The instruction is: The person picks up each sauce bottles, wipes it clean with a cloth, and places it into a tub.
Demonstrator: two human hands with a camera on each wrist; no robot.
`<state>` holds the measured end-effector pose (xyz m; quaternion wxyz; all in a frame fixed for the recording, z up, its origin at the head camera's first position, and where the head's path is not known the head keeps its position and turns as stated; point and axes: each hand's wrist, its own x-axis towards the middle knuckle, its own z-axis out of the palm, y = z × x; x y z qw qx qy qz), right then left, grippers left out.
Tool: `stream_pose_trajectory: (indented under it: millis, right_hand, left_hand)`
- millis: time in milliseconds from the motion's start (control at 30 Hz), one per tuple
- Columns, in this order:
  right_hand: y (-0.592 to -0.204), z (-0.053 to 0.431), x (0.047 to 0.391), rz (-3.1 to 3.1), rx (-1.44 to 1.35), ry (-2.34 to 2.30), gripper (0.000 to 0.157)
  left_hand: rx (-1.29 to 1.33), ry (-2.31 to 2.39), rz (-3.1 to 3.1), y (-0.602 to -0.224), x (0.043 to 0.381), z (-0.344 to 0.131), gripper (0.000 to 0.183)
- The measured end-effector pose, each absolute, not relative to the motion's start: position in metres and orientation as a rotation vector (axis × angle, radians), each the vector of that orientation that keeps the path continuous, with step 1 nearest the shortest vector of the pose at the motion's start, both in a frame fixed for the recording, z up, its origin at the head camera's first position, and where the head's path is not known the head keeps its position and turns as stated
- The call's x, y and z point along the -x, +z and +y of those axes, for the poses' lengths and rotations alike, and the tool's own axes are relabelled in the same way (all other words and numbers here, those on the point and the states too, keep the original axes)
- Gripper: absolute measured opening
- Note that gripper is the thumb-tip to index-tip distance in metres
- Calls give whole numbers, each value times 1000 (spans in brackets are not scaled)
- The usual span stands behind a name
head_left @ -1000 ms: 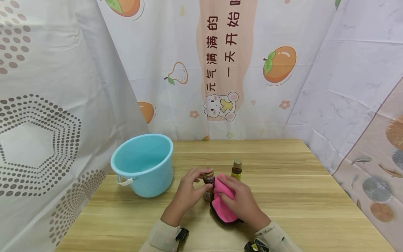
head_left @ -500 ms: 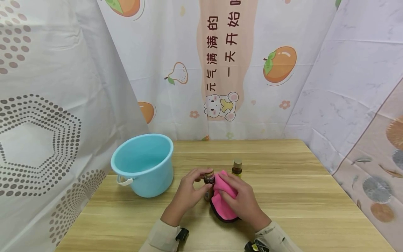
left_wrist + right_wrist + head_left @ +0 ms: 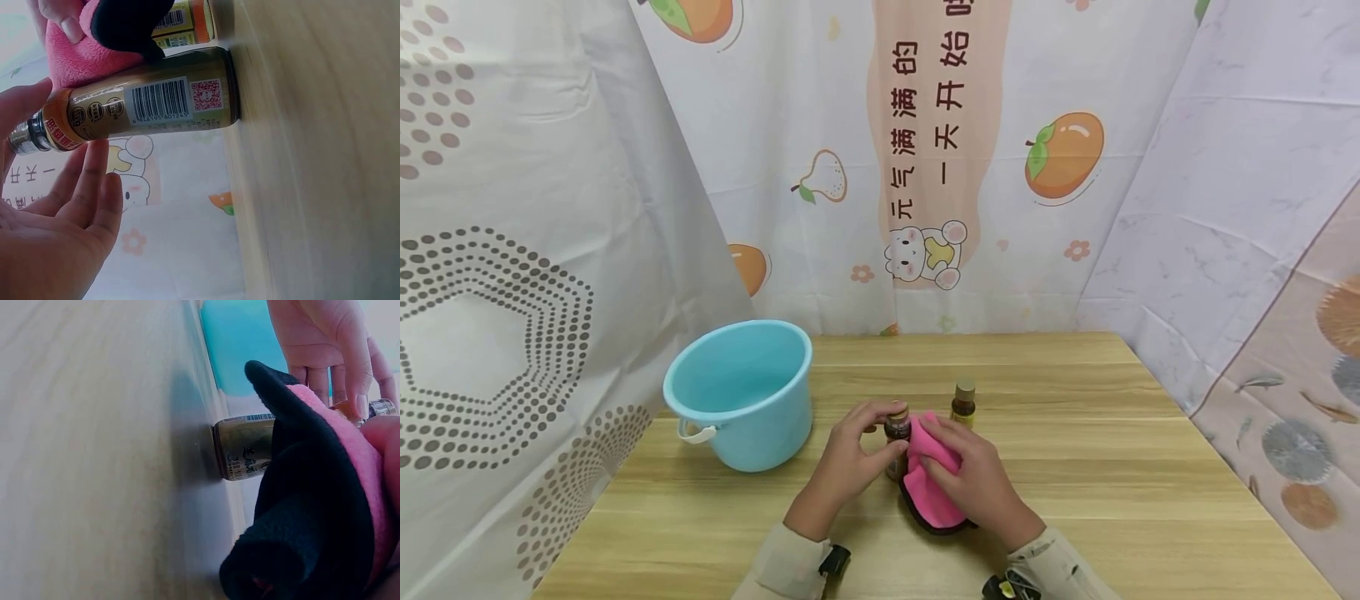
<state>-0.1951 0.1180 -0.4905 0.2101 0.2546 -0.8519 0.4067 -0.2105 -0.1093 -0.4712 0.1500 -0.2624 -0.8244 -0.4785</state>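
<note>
A small brown sauce-style bottle (image 3: 896, 428) stands upright on the wooden table. My left hand (image 3: 848, 462) grips it near the neck, thumb on the near side and fingers behind. Its barcode label (image 3: 160, 100) faces the left wrist camera. On the bottle's right side, my right hand (image 3: 976, 479) holds a pink cloth (image 3: 929, 500) with black edging against it. Black fabric (image 3: 300, 512) hangs down in the right wrist view and hides part of the bottle. Just behind the right hand stands a second brown bottle (image 3: 964, 403) with a yellow label, its lower part hidden.
A light blue bucket (image 3: 790, 417) with a white handle grip stands at the left of the table (image 3: 1112, 450). Printed curtains (image 3: 850, 108) hang behind the table and at both sides.
The cloth and right fingers shift slightly up, then back down, along the bottle's side. The left hand and bottle stay almost in place.
</note>
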Motion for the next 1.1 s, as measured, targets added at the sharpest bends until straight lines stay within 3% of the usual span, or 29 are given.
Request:
stream_pose_trajectory:
  millis: [1100]
  right_hand:
    - [-496, 117, 197, -2515, -659, 1124, 53]
  left_hand:
    - [675, -1350, -2403, -472, 211, -108, 47]
